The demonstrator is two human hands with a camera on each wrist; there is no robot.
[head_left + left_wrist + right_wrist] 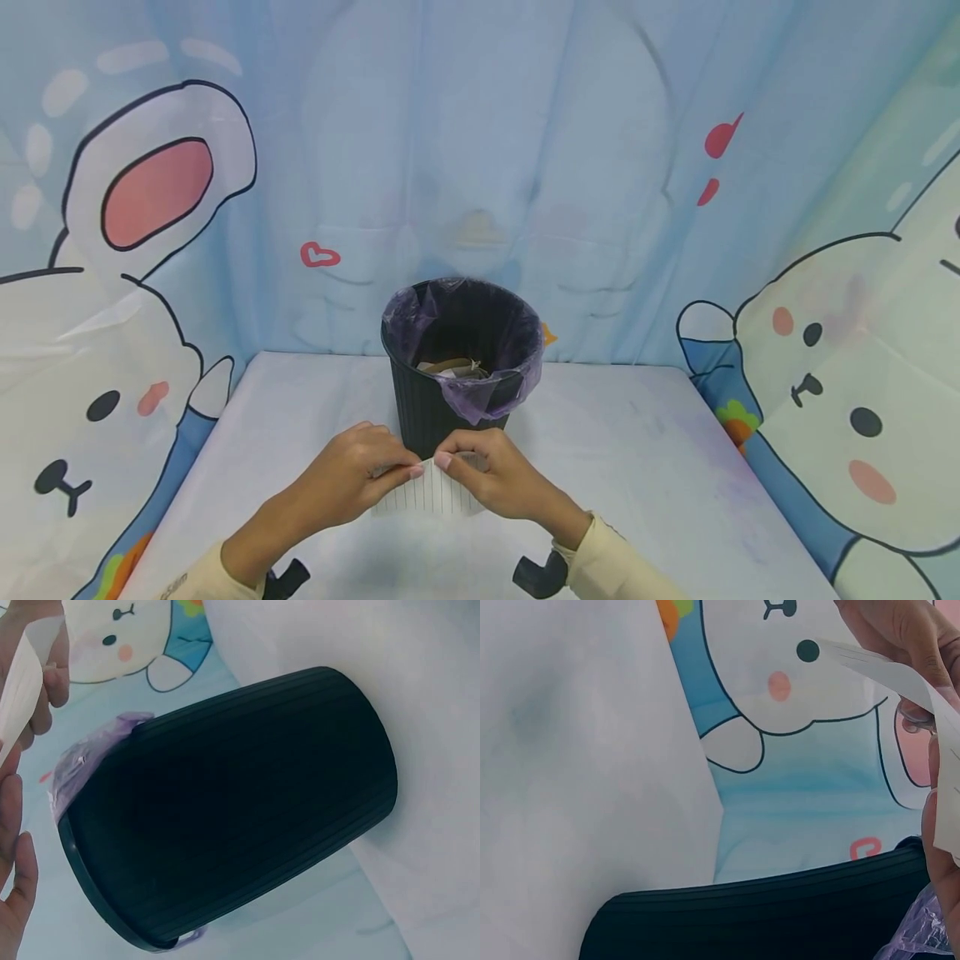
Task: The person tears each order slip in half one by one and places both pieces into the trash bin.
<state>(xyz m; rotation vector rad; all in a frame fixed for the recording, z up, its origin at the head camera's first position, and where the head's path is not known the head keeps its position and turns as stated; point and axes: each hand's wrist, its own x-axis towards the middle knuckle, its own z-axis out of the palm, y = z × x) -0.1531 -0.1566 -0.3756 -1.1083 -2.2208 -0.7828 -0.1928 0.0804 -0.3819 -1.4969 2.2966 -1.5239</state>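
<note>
Between both hands is a sheet of lined white paper (427,493), held up by its top edge in front of a black trash bin (431,417). My left hand (358,471) pinches that edge between thumb and fingers. Close beside it, my right hand (498,477) pinches the same edge. In the left wrist view the paper (26,679) curves at the far left, beside the bin (232,802). In the right wrist view the paper (900,679) bends between the hands. A purple liner (480,396) hangs over the bin's rim, with some scraps (453,367) inside.
The bin stands on a table with a white cover (615,467). Behind and at both sides hangs a blue curtain (480,150) with cartoon rabbits. Dark straps or mounts (542,575) show near both wrists.
</note>
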